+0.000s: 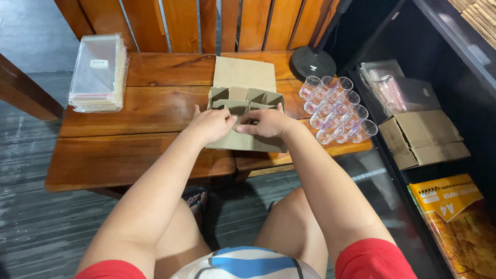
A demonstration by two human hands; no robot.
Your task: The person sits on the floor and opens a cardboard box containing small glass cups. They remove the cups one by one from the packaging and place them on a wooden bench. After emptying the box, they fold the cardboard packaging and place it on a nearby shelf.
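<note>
Cardboard divider box [247, 111] is being gripped by both hands, left [211, 124] and right [266, 122], on the wooden desk [129, 155]; clear cups [338, 109] are clustered just beside it.

Brown cardboard divider [247, 98], reddish-brown wooden table [139, 129], clear pinkish glasses [338, 108].

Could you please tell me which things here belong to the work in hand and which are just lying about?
In hand: left hand, right hand, cardboard divider box.

Lying about: clear glasses, stack of clear bags, black lamp base, shelf carton.
</note>
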